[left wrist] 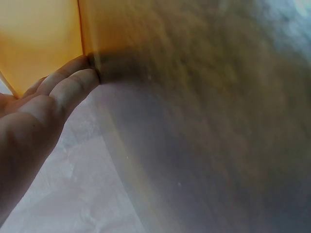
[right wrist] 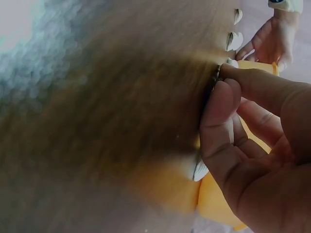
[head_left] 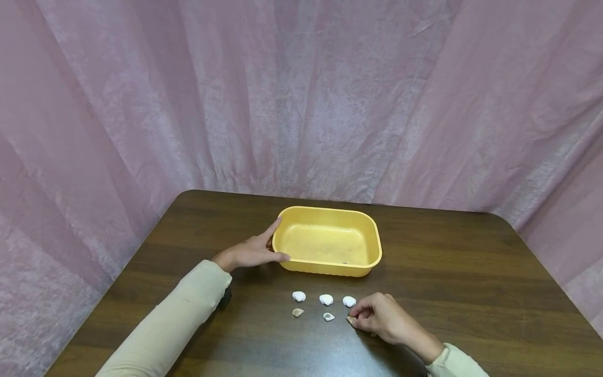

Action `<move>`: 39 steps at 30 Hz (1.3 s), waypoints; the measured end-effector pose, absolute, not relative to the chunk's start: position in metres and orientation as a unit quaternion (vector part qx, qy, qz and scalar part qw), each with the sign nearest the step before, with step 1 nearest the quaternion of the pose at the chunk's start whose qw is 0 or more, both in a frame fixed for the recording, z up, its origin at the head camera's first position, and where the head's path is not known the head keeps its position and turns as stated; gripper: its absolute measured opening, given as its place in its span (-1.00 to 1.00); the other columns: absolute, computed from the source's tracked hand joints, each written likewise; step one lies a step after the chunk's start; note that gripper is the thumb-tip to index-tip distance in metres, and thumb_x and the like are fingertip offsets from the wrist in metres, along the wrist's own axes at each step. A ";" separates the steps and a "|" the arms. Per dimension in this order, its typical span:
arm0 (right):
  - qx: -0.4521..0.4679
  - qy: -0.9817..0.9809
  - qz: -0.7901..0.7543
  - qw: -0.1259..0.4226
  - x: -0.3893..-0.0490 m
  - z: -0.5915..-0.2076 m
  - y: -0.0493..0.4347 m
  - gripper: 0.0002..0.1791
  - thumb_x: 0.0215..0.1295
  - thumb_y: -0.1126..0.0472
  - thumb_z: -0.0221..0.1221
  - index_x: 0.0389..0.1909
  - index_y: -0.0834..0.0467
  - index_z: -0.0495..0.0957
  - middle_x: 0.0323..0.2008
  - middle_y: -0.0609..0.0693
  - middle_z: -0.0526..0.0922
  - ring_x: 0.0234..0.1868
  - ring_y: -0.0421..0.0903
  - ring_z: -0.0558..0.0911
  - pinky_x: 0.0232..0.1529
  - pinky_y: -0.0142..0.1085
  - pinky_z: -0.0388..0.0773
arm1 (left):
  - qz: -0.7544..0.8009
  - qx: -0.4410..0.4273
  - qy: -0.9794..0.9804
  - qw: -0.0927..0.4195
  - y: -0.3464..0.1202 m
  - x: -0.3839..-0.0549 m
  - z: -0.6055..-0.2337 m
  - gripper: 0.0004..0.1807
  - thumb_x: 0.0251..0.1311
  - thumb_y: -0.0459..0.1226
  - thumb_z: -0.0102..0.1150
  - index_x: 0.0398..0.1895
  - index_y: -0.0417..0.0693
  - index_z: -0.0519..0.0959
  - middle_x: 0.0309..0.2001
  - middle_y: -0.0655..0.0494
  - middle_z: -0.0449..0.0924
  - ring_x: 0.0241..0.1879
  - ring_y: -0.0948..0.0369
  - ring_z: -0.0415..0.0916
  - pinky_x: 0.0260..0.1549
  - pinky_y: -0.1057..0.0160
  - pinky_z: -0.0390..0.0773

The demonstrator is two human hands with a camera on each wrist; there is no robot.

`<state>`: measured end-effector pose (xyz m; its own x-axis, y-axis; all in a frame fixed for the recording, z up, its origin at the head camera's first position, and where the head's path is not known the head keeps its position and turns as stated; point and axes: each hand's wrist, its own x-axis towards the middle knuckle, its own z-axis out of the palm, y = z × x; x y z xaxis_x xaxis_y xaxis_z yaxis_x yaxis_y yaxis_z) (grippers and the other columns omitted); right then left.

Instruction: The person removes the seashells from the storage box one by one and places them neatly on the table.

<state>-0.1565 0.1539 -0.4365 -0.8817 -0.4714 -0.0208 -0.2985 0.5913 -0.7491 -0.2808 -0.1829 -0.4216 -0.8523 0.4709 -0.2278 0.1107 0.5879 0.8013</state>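
Note:
A yellow plastic tub (head_left: 325,268) stands on the table in the head view. My left hand (head_left: 254,251) spreads around its left end, thumb over the near rim and fingers along the outer wall. In the left wrist view those fingers (left wrist: 73,87) lie nearly straight against the tub's side. My right hand (head_left: 383,317) pinches a small tan seashell (head_left: 350,320) between thumb and fingertips, right at the tabletop. Beside it lie a pale seashell (head_left: 328,317) and a tan one (head_left: 298,312). Behind them sit three white ribbed seashells (head_left: 326,299) in a row.
The dark wooden table (head_left: 471,272) has rounded far corners. Pink velvet curtain (head_left: 301,104) hangs behind its far edge. A black item (head_left: 225,298) shows under the left sleeve cuff. A small dark speck (head_left: 345,263) is on the tub's floor.

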 end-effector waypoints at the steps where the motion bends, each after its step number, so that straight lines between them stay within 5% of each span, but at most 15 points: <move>1: -0.218 0.886 -0.395 0.108 -0.156 -0.437 0.154 -0.96 0.19 0.30 0.38 -0.43 0.17 0.74 -0.63 -0.22 0.60 -0.68 -0.38 0.46 -0.66 -0.39 0.46 | 0.423 0.168 0.864 0.214 -0.183 -0.281 -0.422 0.25 0.12 0.12 0.38 0.63 0.24 -0.35 0.07 0.10 0.61 0.07 0.18 0.46 0.21 -0.05 0.28; 14: -0.220 0.887 -0.393 0.102 -0.157 -0.434 0.152 -0.98 0.19 0.30 0.39 -0.39 0.17 0.74 -0.63 -0.23 0.58 -0.70 -0.38 0.45 -0.66 -0.39 0.44 | 0.424 0.166 0.864 0.216 -0.182 -0.281 -0.419 0.24 0.12 0.12 0.37 0.63 0.29 -0.35 0.09 0.09 0.60 0.10 0.18 0.46 0.22 -0.08 0.26; 23: -0.206 0.871 -0.419 0.155 -0.163 -0.409 0.166 -0.87 0.19 0.37 0.36 -0.24 0.28 0.74 -0.58 -0.06 0.63 -0.62 -0.24 0.53 -0.62 -0.29 0.55 | 0.422 0.171 0.863 0.220 -0.182 -0.285 -0.418 0.24 0.12 0.13 0.37 0.62 0.32 -0.36 0.08 0.09 0.60 0.10 0.18 0.46 0.22 -0.07 0.26; 39: -0.186 0.908 -0.358 0.117 -0.246 -0.357 0.158 -0.82 0.25 0.38 0.30 -0.18 0.41 0.67 -0.42 0.04 0.71 -0.43 -0.08 0.68 -0.36 -0.22 0.63 | 0.423 0.162 0.862 0.226 -0.182 -0.281 -0.419 0.23 0.12 0.12 0.36 0.62 0.36 -0.37 0.03 0.11 0.62 0.09 0.18 0.45 0.23 -0.08 0.24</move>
<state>-0.2461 0.1579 -0.3571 -0.9033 -0.4217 -0.0783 -0.2551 0.6748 -0.6925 -0.2808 -0.1816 -0.4189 -0.8452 0.4705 -0.2535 0.0874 0.5896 0.8030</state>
